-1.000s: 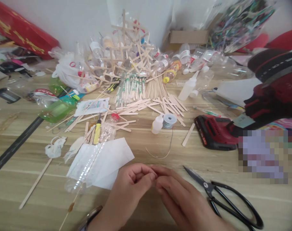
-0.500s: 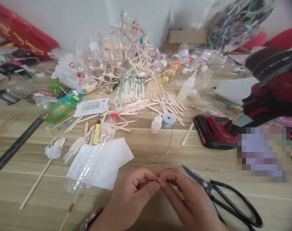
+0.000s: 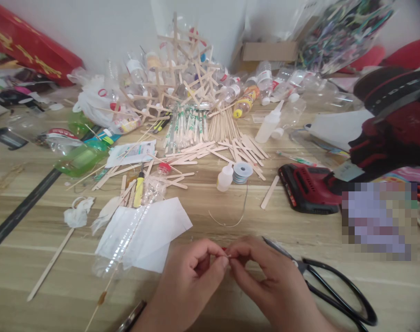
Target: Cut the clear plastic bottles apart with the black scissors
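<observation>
red sliver (image 3: 224,249), mostly hidden by pinching hands (image 3: 199,272)

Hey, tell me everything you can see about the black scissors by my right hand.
The scissors lie on the wooden table, tip pointing forward and left, handles running back and right. The blades look like dark metal; the long looped handles are black. Your right hand hides part of them; whether it touches them is unclear.

The piece (image 3: 228,256) pinched between left hand (image 3: 199,276) and right hand (image 3: 267,272) is too small to identify. Right of this grip, scissors (image 3: 303,266) are partly hidden; farther, the edge cuts a power tool (image 3: 372,143).
</observation>
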`<act>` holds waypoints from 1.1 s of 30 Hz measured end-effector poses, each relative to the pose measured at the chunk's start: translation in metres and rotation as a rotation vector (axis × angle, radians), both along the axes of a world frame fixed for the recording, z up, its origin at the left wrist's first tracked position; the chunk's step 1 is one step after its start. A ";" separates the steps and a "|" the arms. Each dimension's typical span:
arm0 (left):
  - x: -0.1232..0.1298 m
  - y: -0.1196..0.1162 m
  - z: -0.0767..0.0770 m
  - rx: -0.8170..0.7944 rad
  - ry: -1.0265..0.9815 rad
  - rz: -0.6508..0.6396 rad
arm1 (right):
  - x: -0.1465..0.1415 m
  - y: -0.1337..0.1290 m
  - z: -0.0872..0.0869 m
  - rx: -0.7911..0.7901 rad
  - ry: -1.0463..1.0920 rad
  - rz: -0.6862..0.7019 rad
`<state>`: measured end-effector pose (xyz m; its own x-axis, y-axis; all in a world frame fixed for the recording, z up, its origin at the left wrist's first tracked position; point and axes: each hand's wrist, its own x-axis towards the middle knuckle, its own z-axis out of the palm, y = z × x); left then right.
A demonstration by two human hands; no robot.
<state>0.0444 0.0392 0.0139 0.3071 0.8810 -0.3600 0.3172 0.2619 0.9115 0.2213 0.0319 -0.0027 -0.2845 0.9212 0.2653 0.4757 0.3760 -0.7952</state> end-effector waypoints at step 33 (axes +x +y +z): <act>0.000 -0.002 0.005 -0.056 0.026 -0.036 | -0.002 0.004 0.006 0.088 0.024 -0.012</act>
